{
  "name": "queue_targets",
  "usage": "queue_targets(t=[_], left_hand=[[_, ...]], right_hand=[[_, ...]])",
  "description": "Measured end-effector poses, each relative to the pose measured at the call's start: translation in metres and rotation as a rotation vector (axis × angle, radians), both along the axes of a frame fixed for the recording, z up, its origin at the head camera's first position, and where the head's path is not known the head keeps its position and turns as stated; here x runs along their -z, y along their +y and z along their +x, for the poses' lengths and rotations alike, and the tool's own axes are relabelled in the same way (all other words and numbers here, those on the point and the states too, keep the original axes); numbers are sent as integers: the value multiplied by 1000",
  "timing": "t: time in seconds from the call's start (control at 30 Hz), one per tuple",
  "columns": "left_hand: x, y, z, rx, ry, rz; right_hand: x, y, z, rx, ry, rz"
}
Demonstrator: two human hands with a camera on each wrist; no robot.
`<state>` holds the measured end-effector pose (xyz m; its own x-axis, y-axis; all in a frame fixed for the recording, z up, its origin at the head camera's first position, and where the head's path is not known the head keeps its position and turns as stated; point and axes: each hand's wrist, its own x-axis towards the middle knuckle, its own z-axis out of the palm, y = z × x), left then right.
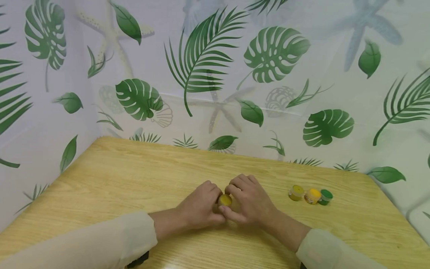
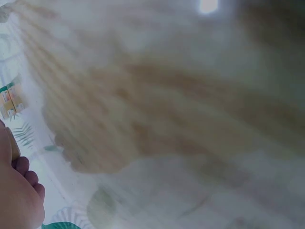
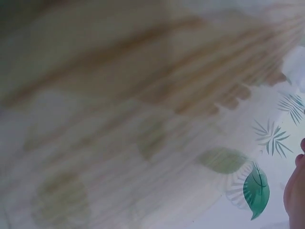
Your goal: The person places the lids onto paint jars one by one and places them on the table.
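Observation:
Both hands meet around a small jar [image 1: 225, 200] with a mustard-yellow top, low in the middle of the head view. My left hand [image 1: 202, 205] holds it from the left, with bent fingers at its far side and the thumb near its front. From the other side my right hand [image 1: 250, 201] grips it, index finger behind and thumb at the front edge. The jar's sides are mostly hidden by fingers. Only part of the left hand [image 2: 21, 195] shows in the left wrist view, and a sliver of the right hand [image 3: 296, 191] in the right wrist view.
To the right on the wooden table [image 1: 134, 168] stand an olive-yellow jar [image 1: 296, 192], an orange-yellow jar [image 1: 312, 196] and a green jar [image 1: 325, 197], the last two side by side. A leaf-printed cloth [image 1: 208, 112] rises behind the table's far edge.

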<state>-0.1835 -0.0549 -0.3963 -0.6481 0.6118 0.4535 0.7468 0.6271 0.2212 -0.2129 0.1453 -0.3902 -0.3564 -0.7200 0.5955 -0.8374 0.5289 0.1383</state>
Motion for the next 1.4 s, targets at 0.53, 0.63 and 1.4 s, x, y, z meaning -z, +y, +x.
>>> queue_targets(t=[0.53,0.63,1.4], left_hand=[[0,2,0,16,48,-10],[1,2,0,15,69,-19],[-6,18,-32,-6,-127,-81]], right_hand=[[0,0,1,-25,19,39],[1,0,1,-30,23,32],[-3,17,-17,100,-42,143]])
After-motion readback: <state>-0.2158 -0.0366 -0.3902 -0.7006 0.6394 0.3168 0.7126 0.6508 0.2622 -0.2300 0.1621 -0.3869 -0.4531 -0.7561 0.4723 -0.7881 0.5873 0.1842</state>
